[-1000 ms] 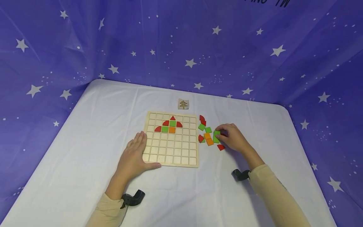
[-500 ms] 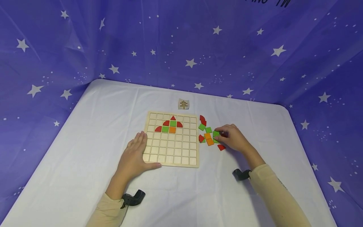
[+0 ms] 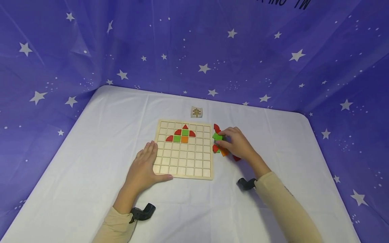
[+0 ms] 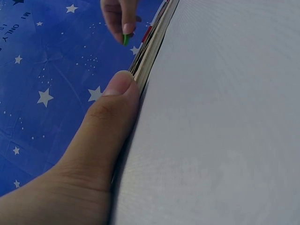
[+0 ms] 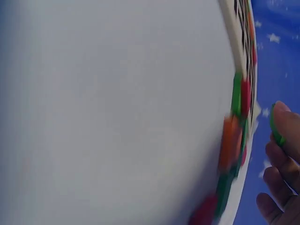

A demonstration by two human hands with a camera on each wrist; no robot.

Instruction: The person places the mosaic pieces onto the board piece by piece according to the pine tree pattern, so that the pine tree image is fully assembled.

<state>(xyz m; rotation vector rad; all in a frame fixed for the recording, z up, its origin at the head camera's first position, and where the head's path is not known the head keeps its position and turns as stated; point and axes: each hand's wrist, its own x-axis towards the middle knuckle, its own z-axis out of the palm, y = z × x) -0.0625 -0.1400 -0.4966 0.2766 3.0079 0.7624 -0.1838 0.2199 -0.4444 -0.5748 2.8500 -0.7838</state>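
My left hand [image 3: 140, 171] rests along the left edge and lower-left corner of a wooden grid board [image 3: 185, 158], fingers straight and thumb [image 4: 105, 110] spread along the near edge. Between thumb and fingers, my right hand [image 3: 240, 144] pinches a small green square tile [image 5: 276, 125], raised above the loose tiles right of the board. On the board, a red triangle [image 3: 185, 127] tops several red quarter-round pieces, two green squares [image 3: 177, 138] and an orange square [image 3: 184, 139]. Part of the loose pile is hidden under the right hand.
Loose red pieces [image 3: 216, 128], an orange tile [image 3: 224, 152] and green tiles lie beside the board's right edge. Behind the board is a small card [image 3: 196, 112] printed with a tree-like pattern. A white cloth [image 3: 188, 212] covers the table, and a purple starry curtain [image 3: 182, 44] surrounds it.
My right hand has lifted a green tile from the right side of the pile and moved left toward the board with it. The left hand has stayed in place.
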